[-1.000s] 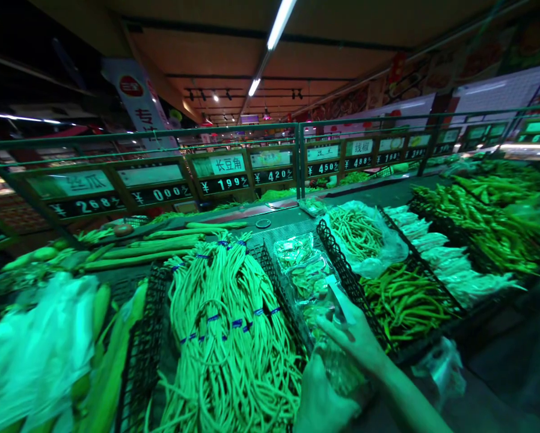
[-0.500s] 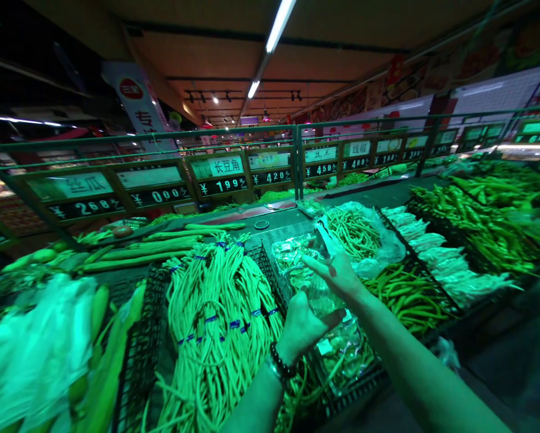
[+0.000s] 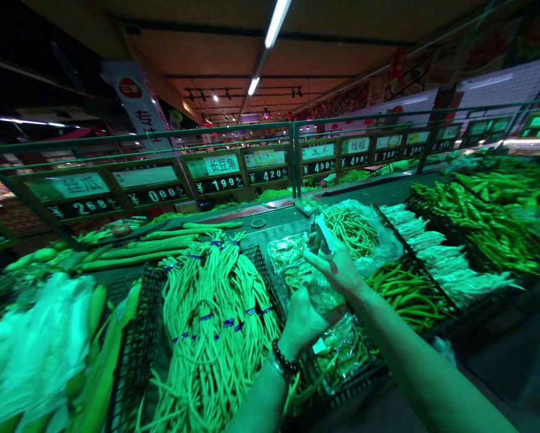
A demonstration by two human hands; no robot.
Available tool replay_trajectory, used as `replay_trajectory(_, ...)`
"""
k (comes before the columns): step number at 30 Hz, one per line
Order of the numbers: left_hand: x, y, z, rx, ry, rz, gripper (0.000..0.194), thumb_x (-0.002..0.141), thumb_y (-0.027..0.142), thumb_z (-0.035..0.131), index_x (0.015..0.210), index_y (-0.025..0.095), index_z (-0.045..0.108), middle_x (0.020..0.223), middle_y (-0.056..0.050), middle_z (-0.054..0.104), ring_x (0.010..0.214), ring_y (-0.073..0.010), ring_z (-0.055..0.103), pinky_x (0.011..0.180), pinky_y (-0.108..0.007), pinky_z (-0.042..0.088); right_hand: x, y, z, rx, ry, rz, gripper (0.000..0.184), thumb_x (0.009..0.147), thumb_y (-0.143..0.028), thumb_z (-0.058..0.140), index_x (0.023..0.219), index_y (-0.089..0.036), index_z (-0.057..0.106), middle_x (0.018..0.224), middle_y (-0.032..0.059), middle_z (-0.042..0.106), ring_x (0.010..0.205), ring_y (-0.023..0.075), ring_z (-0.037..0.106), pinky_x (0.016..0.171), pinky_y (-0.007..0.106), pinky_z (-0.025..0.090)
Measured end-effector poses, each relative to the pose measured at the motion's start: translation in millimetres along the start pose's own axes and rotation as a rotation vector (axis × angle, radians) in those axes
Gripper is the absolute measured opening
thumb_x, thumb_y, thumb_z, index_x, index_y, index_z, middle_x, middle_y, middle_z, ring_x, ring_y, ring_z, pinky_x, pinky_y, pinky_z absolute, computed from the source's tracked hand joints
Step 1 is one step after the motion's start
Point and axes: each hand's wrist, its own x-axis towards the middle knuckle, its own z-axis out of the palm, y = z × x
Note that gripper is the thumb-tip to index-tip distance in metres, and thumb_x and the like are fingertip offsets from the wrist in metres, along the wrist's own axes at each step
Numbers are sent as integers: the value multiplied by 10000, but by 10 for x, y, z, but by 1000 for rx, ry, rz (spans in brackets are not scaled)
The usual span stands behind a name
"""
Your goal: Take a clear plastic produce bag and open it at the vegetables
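My left hand (image 3: pixel 302 322) and my right hand (image 3: pixel 340 269) are both closed on a clear plastic packet of greens (image 3: pixel 320 287), lifted a little above a black crate (image 3: pixel 342 385) of similar wrapped packets (image 3: pixel 342 349). The right hand grips the packet's upper end, the left hand its lower end. A dark bead bracelet (image 3: pixel 282 362) sits on my left wrist. Bundled long beans (image 3: pixel 211 325) tied with blue bands lie in the crate just left of my hands.
Green chillies (image 3: pixel 405 294) and a bag of thin beans (image 3: pixel 353 228) fill crates to the right, with wrapped white packs (image 3: pixel 441 255) beyond. Plastic-wrapped vegetables (image 3: pixel 39 343) lie at the left. Price boards (image 3: pixel 216 174) on a green rail run along the back.
Both hands have moved up and away from me with the packet, from the near crate edge to above its middle. My left forearm and bracelet have come into view.
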Motion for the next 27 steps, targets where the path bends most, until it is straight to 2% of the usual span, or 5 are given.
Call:
replay_trajectory(6,-26,55,291,-70,-37,-57,676,722,333,994,1260,256,592,1258,-81,854,1128,-315,831,1023,-484,670,-165,16,-275,-63,57,-16,323,886,-547,786,907,-253,653,803,-14,670,780,229,627,788,399,472)
replay_trajectory(14,-37,13,695,11,-80,-4,605,817,506,967,1279,220,700,1152,-75,840,1045,-265,795,953,-462,693,-290,142,-695,-7,69,25,421,853,-539,834,1123,-250,689,1142,61,786,983,286,733,912,440,554)
replay_trajectory(18,215,115,765,30,-119,37,438,1021,518,769,1301,185,720,1228,-86,798,1060,-229,774,953,-460,696,-111,132,-942,-89,122,-58,294,872,-496,808,974,-247,691,898,4,744,842,243,683,835,407,511)
replay_trajectory(21,505,241,791,36,-120,73,438,1046,508,740,1342,187,707,1278,-89,778,1078,-227,765,951,-454,694,109,42,-1106,-151,206,-138,255,856,-479,783,849,-248,676,769,-17,678,760,226,631,770,395,468)
replay_trajectory(27,781,389,1025,60,-26,107,472,1004,533,785,1320,196,694,1277,-93,768,1083,-235,747,976,-467,668,336,-55,-1312,-99,264,-265,252,868,-469,759,959,-255,663,922,11,707,880,239,661,831,387,528)
